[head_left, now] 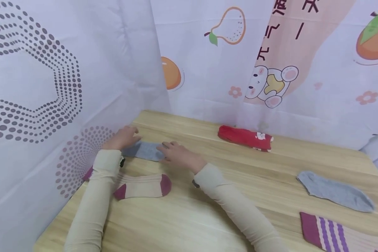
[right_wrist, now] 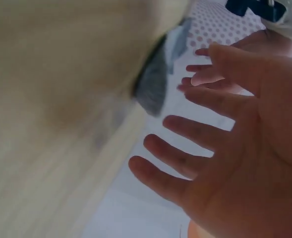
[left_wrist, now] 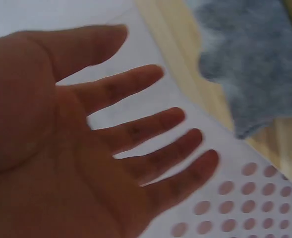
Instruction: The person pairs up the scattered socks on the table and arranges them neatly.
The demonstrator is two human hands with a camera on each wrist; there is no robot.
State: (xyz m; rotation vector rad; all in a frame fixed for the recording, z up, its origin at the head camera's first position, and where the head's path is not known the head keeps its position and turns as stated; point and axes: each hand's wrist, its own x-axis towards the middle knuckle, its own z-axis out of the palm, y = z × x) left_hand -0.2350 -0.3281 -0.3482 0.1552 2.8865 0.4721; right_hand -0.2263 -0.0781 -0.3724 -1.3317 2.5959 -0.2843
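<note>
Left hand (head_left: 122,138) and right hand (head_left: 181,156) — grips apart — are flanking one gray sock (head_left: 145,151); a lookalike sock (head_left: 337,191) is lying well away, seemingly unpaired.

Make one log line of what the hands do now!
gray sock: on table, between hands | left hand: open, near sock's left end | right hand: open, near sock's right end | red sock: farther right
</note>
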